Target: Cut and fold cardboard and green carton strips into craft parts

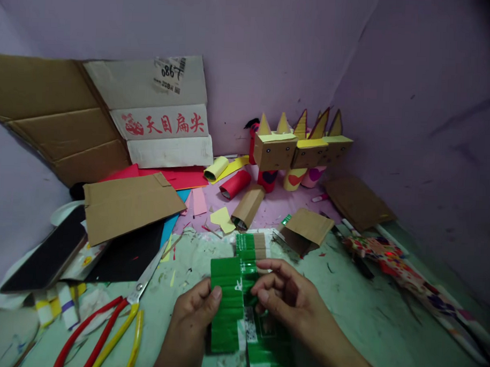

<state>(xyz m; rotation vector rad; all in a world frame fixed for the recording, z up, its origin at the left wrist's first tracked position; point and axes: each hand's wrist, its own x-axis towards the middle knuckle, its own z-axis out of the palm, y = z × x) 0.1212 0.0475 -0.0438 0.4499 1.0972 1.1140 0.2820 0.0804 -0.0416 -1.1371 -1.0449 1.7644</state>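
My left hand [192, 318] grips the left edge of a green printed cardboard piece [226, 322], its thumb lying on the front. At the right edge of that piece, my right hand [293, 300] has its fingers curled, with thumb and fingertips together on the green cardboard. Beneath my right hand lies more green printed cardboard [267, 355], partly in shadow. A strip with green and brown parts [251, 245] shows just beyond the held piece. Scissors [134, 300] with red and yellow handles lie left of my left hand, blades pointing away.
Box-headed cardboard figures [276, 152] with pointed ears stand by the wall. Before them lie a red paper tube [235, 184], a brown cardboard tube [248, 206] and an open brown box [307, 228]. Flat cardboard [131, 206] is at left; a patterned pouch [387, 258] at right.
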